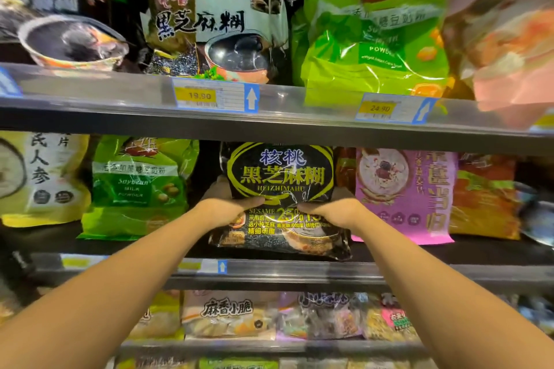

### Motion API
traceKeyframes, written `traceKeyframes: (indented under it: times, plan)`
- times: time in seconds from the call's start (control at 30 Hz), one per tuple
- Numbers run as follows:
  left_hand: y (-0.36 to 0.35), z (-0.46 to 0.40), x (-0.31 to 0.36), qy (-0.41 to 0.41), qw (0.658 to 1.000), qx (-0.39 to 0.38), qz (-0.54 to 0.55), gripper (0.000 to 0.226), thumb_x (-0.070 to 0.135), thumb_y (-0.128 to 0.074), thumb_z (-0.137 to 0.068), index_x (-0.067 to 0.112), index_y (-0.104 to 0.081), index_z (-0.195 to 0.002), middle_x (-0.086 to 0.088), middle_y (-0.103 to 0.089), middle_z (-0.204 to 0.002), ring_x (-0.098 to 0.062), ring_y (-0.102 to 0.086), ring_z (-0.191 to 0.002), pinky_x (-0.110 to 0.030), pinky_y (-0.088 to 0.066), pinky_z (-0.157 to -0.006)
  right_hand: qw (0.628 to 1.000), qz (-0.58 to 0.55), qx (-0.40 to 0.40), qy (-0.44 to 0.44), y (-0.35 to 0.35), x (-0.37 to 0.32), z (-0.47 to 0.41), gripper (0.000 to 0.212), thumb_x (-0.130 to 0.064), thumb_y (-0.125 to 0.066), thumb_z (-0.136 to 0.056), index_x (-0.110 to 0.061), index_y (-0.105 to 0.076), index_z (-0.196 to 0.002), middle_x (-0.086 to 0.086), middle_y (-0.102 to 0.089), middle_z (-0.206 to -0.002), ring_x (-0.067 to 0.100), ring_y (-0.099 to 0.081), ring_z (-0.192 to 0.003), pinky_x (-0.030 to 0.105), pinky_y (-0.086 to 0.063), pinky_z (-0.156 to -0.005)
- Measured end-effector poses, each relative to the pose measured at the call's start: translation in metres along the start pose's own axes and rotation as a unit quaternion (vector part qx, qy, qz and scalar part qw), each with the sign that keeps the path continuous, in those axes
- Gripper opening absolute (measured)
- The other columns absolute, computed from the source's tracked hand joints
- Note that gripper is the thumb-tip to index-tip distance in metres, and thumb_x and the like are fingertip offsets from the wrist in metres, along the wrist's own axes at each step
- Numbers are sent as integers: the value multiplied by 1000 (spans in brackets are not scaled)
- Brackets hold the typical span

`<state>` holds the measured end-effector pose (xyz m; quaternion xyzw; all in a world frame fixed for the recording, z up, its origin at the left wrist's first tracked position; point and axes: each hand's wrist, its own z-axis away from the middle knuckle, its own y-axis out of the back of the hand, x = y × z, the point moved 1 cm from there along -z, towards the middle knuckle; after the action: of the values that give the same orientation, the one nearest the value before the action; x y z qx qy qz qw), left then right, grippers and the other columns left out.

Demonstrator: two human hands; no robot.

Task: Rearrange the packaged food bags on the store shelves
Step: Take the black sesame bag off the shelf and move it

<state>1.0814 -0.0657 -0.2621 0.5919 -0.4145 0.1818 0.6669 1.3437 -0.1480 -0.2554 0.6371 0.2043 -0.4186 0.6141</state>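
A black bag of walnut black sesame paste (280,177) with yellow lettering stands on the middle shelf, its bottom resting near the shelf front. My left hand (223,207) grips its left side, thumb across the front and fingers behind. Gripping the right side the same way is my right hand (332,208). A green soybean milk powder bag (138,186) stands to its left and a pink cereal bag (407,192) to its right.
The upper shelf (299,120) carries a black sesame bag (215,27), a bright green soybean powder bag (371,36) and a blurred pink bag (506,39). Price tags (215,96) sit on the shelf rail. More snack bags (227,314) fill the lower shelf.
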Motion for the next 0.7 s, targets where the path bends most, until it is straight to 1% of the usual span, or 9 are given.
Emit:
traceKeyframes:
  times: [0.1, 0.17, 0.23, 0.3, 0.37, 0.4, 0.47, 0.57, 0.7]
  plan:
    - [6, 16, -2, 39, 999, 2, -29, 63, 69, -75, -76, 19, -67, -114, -2, -71, -111, -21, -67, -101, -36, -53, -92, 1000, 15, 4, -8, -1, -4, 14, 49, -57, -88, -73, -15, -64, -80, -7, -65, -79, 6, -55, -70, 18, -41, -55]
    - [14, 29, 0, 75, 996, -2, -58, 62, 79, -68, -74, 19, -53, -78, 3, -63, -68, -12, -59, -67, -27, -45, -61, 1000, -11, 5, 25, -4, -10, 24, 36, -48, -90, -77, -20, -68, -68, -14, -64, -60, 4, -57, -60, 15, -41, -50]
    - [24, 38, 5, 50, 996, 6, -71, 65, 78, -68, -76, 16, -51, -68, 10, -52, -43, -10, -51, -53, -25, -37, -51, 998, -28, -3, 60, -7, -15, 38, 27, -39, -89, -81, -27, -75, -62, -19, -64, -53, -6, -58, -53, 15, -44, -56]
    - [34, 42, 6, 8, 998, 7, -65, 59, 72, -70, -79, 17, -54, -64, 10, -54, -40, -9, -52, -50, -25, -38, -49, 997, -35, 7, 75, -12, -21, 56, 14, -36, -87, -84, -25, -81, -79, -18, -75, -70, -6, -67, -67, 28, -54, -74]
    - [43, 49, 5, -25, 998, -6, -48, 60, 66, -74, -80, 21, -45, -52, 9, -43, -33, -5, -44, -40, -23, -34, -46, 996, -40, 15, 72, -19, -24, 73, 32, -37, -87, -84, -11, -83, -101, 2, -82, -92, 12, -72, -87, 44, -57, -92]
    - [46, 53, 4, -42, 998, -17, -46, 64, 65, -75, -79, 21, -41, -47, 9, -37, -33, -6, -38, -36, -24, -31, -46, 997, -41, 19, 65, -24, -27, 83, 39, -36, -87, -84, -5, -81, -106, 10, -80, -96, 17, -70, -89, 47, -55, -95]
    - [51, 61, 1, -65, 996, -35, -46, 68, 66, -76, -76, 18, -42, -42, 7, -37, -38, -9, -35, -37, -28, -29, -47, 996, -53, 30, 59, -29, -29, 99, 35, -30, -88, -85, -6, -81, -110, 5, -81, -102, 19, -73, -98, 43, -55, -102]
    - [54, 71, -6, -78, 994, -73, -14, 68, 66, -77, -74, -1, -69, -74, -11, -58, -59, -17, -46, -54, -34, -41, -58, 997, -54, 33, 42, -32, -34, 122, 31, -32, -89, -83, -16, -83, -109, -4, -82, -107, 15, -75, -106, 37, -56, -100]
    - [58, 91, -6, -76, 994, -77, 4, 86, 66, -82, -72, -3, -63, -120, -14, -70, -101, -20, -63, -84, -43, -57, -81, 998, -37, 25, 32, -25, -37, 144, 19, -37, -89, -82, -24, -84, -94, -16, -81, -90, 2, -72, -88, 14, -51, -70]
